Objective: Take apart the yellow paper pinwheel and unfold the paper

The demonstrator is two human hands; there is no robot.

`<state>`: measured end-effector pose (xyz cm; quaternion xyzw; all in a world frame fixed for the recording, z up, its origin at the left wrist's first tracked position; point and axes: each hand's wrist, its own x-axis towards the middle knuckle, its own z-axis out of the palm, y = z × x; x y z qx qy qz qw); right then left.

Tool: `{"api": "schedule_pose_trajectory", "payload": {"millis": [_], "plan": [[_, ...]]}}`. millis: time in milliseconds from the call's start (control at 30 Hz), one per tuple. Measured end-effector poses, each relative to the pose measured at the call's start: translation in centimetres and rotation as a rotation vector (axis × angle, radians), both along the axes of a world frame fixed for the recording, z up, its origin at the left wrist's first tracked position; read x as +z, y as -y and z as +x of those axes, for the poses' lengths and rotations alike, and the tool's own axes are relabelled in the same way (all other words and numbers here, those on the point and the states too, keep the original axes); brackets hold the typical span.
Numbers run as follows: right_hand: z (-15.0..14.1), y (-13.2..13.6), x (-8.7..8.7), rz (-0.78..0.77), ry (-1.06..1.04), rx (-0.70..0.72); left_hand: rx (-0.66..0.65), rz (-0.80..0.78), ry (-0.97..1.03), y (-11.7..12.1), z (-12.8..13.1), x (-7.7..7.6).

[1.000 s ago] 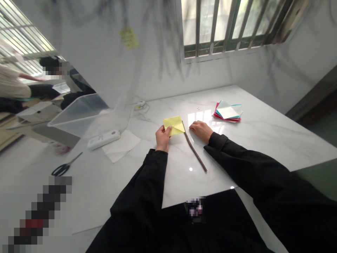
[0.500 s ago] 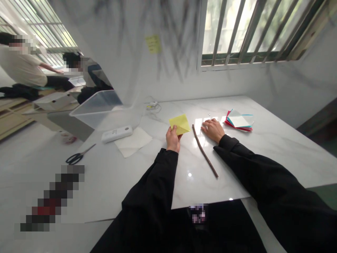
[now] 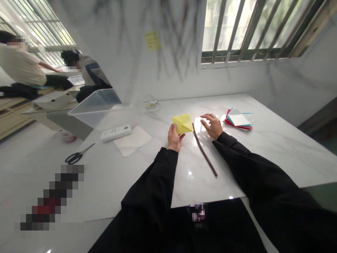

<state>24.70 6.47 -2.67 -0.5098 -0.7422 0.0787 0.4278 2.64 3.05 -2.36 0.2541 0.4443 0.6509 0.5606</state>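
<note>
Head view: left hand (image 3: 173, 137) grip clamps yellow paper (image 3: 182, 123); right hand (image 3: 212, 125) seemingly spread apart.

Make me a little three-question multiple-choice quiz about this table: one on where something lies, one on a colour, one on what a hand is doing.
1. Where does the thin brown stick lie?
A. between the two hands, on the table
B. inside the clear plastic bin
C. on top of the stack of coloured papers

2. What colour is the folded paper in the left hand?
A. red
B. yellow
C. teal

3. What is the right hand doing?
A. gripping the scissors
B. pinching the folded paper
C. open, fingers spread, holding nothing

Answers:
1. A, the stick runs along the white table between the wrists.
2. B, the sheet at the left fingertips is plainly yellow.
3. C, the right hand is spread just above the tabletop near the stick's far end, with nothing in it.
</note>
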Motion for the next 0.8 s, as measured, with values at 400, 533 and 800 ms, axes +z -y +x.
{"api": "schedule_pose_trajectory", "payload": {"millis": [400, 533, 800], "plan": [[-3.8, 3.3, 0.3, -0.024, -0.243, 0.042, -0.161, 0.255, -0.309, 0.3, 1.1, -0.5], [-2.4, 2.6, 0.5, 0.017, -0.234, -0.054, -0.176, 0.212, -0.273, 0.1, 1.1, -0.6], [-1.6, 1.8, -0.1, -0.03, -0.135, 0.004, -0.109, 0.049, -0.053, 0.1, 0.7, 0.3]]}}
